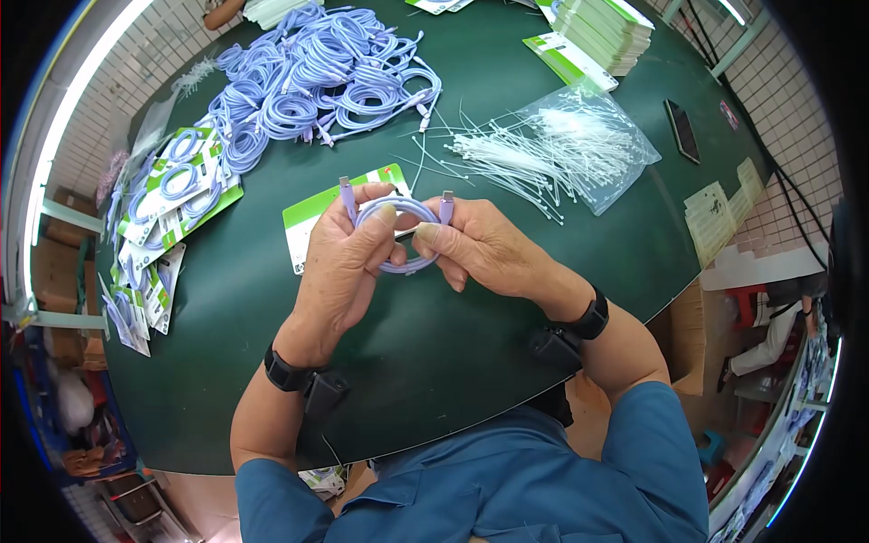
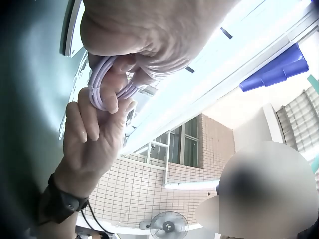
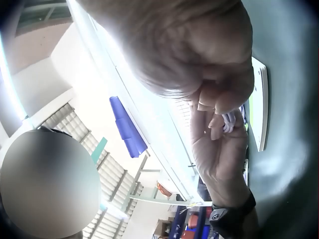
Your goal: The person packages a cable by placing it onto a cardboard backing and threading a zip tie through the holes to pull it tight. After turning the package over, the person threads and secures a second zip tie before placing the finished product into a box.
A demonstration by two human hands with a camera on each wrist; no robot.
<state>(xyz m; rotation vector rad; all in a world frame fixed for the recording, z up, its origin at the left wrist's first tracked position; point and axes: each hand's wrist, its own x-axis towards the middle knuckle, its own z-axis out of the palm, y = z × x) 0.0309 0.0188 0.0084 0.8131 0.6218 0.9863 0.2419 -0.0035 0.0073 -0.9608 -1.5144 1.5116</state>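
Observation:
A coiled lilac USB cable [image 1: 409, 266] is held up between both hands above the table. My left hand [image 1: 337, 262] grips the coil's left side with the thumb on top, and one plug [image 1: 347, 192] points up beside its fingers. The right hand [image 1: 496, 249] pinches the coil's right side between thumb and fingers, close to the other plug [image 1: 446, 208]. In the left wrist view a thin band crosses the coil [image 2: 95, 94]. Behind the hands, a green and white card [image 1: 304, 220] lies flat, partly hidden by them.
A big pile of lilac cables [image 1: 308, 77] lies at the back left. Carded cables [image 1: 172, 195] are heaped at the left edge. White cable ties [image 1: 534, 149] spill from a clear bag [image 1: 625, 149]. Stacked cards [image 1: 602, 36] and a phone [image 1: 682, 131] sit at the back right.

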